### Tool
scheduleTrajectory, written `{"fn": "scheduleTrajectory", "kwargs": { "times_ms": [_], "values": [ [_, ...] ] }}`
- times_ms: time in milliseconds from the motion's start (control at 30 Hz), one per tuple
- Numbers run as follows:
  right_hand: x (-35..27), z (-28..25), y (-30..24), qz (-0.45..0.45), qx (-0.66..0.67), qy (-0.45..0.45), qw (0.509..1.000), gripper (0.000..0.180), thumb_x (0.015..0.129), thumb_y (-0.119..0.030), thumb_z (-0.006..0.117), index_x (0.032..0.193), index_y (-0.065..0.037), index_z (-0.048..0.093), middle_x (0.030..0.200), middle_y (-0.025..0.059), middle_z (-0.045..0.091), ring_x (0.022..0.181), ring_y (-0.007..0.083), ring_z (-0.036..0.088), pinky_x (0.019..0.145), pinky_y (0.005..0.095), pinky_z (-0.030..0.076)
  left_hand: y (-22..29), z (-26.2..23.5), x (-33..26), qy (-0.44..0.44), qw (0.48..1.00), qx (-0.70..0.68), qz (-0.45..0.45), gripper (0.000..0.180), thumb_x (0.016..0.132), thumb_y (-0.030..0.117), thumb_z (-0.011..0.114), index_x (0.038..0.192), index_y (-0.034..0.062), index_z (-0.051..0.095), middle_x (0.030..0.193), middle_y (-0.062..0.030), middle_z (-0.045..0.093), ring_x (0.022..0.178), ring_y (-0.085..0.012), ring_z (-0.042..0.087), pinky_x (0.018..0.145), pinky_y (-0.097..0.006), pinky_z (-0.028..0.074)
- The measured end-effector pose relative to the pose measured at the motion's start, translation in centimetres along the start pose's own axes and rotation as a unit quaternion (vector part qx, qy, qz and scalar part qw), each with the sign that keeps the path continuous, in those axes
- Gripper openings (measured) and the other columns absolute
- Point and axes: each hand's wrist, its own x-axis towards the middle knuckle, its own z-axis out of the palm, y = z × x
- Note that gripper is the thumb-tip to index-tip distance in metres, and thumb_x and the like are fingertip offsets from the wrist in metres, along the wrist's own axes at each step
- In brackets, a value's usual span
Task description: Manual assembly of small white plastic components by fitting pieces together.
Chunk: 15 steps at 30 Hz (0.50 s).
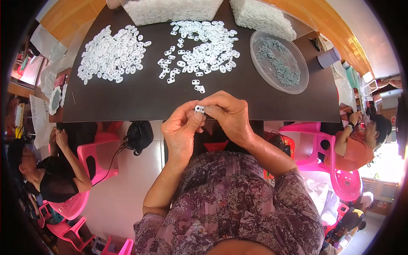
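Note:
A small white plastic piece with two holes (199,109) is held just in front of the table's near edge. My left hand (182,125) pinches it between thumb and fingers from the left. From the right, my right hand (227,114) closes its thumb and forefinger on the same piece. Just beyond my hands lie a few loose white pieces (199,89). Farther back spreads a pile of white two-holed pieces (208,49), with a second pile of white oval pieces (112,53) to its left.
On the dark table (140,100) stands a round clear tray (259,70) with small grey-green parts. Two clear bins, one at the back (170,12) and one at the back right (263,19), hold white pieces. People sit on pink chairs at the left (102,157) and right (310,144).

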Motion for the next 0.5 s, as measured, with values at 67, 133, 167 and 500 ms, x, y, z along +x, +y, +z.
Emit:
{"fn": "scheduleTrajectory", "kwargs": {
  "times_ms": [67,133,167,500],
  "values": [
    [0.1,0.0,-0.1,0.017,0.014,0.001,1.0,0.01,0.085,0.004,0.056,0.092,0.003,0.063,0.082,0.0044,0.062,0.072,0.0084,0.059,0.065,0.0216,0.048,0.0,0.0,0.1,-0.002,1.0,0.0,-0.004,0.023,0.084,0.002,0.062,0.107,-0.0038,0.06,0.079,-0.0058,0.063,0.065,-0.0088,0.056,0.054,-0.02,0.046],
    [0.0,-0.1,-0.1,0.073,0.085,-0.01,0.994,0.01,0.085,0.003,0.056,0.092,0.003,0.062,0.084,0.0051,0.06,0.07,0.0087,0.059,0.062,0.0221,0.049,0.0,0.0,0.0,-0.005,1.0,0.01,-0.009,0.024,0.085,0.003,0.061,0.107,-0.005,0.059,0.08,-0.007,0.063,0.065,-0.0095,0.056,0.055,-0.02,0.046],
    [0.0,-0.1,-0.1,0.073,0.086,-0.009,0.994,0.01,0.085,0.003,0.056,0.092,0.003,0.062,0.084,0.0051,0.06,0.07,0.0087,0.059,0.062,0.0221,0.049,-0.1,-0.1,-0.1,-0.006,1.0,0.01,-0.01,0.024,0.085,0.003,0.061,0.107,-0.005,0.059,0.08,-0.007,0.063,0.065,-0.0095,0.056,0.055,-0.02,0.046],
    [-0.7,0.4,-0.4,-0.003,-0.051,-0.009,0.999,0.02,0.074,0.003,0.062,0.094,0.001,0.063,0.08,0.0071,0.056,0.067,0.013,0.054,0.057,0.0245,0.044,-0.2,0.0,0.0,0.002,0.999,-0.043,0.022,0.021,0.087,0.001,0.057,0.107,-0.0072,0.059,0.083,-0.0085,0.063,0.064,-0.0113,0.056,0.06,-0.022,0.047]
  ]
}}
